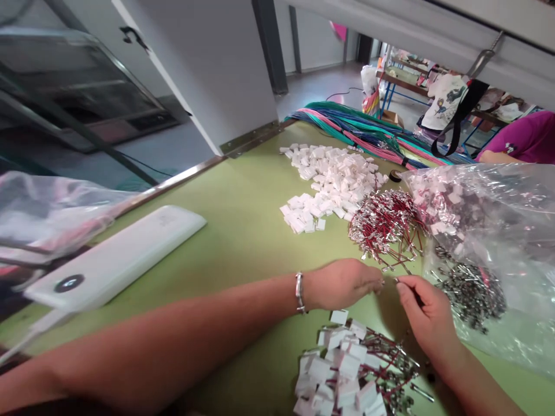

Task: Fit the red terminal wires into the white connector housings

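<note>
My left hand, with a bracelet at the wrist, reaches in from the left with its fingers pinched together; a tiny shiny bit shows at the tips. Facing it across a small gap, my right hand pinches thumb and forefinger on something small and dark that I cannot make out. Just beyond both hands lies a heap of short red wires with metal ends. Loose white plastic connector housings are piled behind it. Nearer me, below the hands, are white housings with red wires attached.
A clear plastic bag covers the right side, beside dark metal-ended wires. Long bundled cables run along the back edge. A white power bank with a cable lies left. A person in a purple sleeve sits at far right.
</note>
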A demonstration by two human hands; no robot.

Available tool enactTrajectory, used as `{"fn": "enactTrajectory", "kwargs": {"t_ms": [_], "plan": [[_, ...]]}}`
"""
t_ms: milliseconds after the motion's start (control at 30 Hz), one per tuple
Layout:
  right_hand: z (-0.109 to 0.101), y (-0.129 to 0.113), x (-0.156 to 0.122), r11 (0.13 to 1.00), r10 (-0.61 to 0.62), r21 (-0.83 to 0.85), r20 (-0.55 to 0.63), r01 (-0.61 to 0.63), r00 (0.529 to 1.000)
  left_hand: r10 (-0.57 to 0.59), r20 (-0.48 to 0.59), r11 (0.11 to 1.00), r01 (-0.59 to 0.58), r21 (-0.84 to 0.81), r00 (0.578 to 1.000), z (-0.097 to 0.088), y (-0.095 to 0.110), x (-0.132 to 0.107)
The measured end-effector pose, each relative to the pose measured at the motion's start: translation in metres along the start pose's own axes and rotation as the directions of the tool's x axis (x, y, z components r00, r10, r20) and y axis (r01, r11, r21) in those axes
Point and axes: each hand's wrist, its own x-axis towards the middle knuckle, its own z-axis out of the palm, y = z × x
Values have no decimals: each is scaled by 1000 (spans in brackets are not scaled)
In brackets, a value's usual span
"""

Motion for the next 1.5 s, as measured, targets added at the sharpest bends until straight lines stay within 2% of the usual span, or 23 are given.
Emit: {"fn": "enactTrajectory", "kwargs": {"t_ms": [167, 333, 467, 600, 733, 833, 933, 1000, 1067, 1167, 1267, 1367, 1500], "plan": [[6, 4, -2, 994, -108, -27, 67, 110, 992, -20, -16, 1000, 20, 14, 1000, 0, 0, 1], [6, 7, -3, 998, -38, -54, 18, 39, 999, -13, 4, 999, 14, -36, 1000, -1, -2, 1], [5, 10, -3, 993, -96, -51, 106, 102, 990, -7, -14, 994, 8, 109, 1000, 3, -3, 0], [2, 11, -3, 986, -127, -76, 223, 147, 966, 80, -1, 951, -76, 301, 997, 10, -6, -2], [2, 8, -2, 994, -51, -70, 361, 82, 931, 127, 95, 867, -157, 473, 987, 13, -4, -2], [-1, 7, 5, 998, 16, -64, 360, 8, 933, 58, 97, 854, -100, 511, 994, 13, 0, 0], [-12, 15, 18, 993, 60, -119, 289, -26, 955, 40, 6, 875, -38, 482, 999, 13, 2, 3], [-19, 25, 28, 972, 97, -228, 151, -61, 984, 95, -54, 894, -61, 444, 994, 13, 0, 4], [-22, 37, 36, 915, 127, -390, 30, -106, 991, 147, -101, 910, -95, 403, 984, 14, -1, 4], [-18, 51, 41, 792, 174, -599, 40, -116, 984, 152, -146, 937, -96, 335, 977, 15, -2, 3], [-15, 54, 38, 735, 167, -674, 75, -74, 983, 101, -200, 966, -48, 255, 975, 14, -3, 4], [-22, 48, 32, 761, 66, -648, 39, -26, 997, 39, -291, 995, -10, 101, 956, 11, -3, 5], [-33, 33, 22, 858, -61, -512, -28, 38, 998, -44, -404, 998, 25, -51, 914, 8, -5, 7]]}}
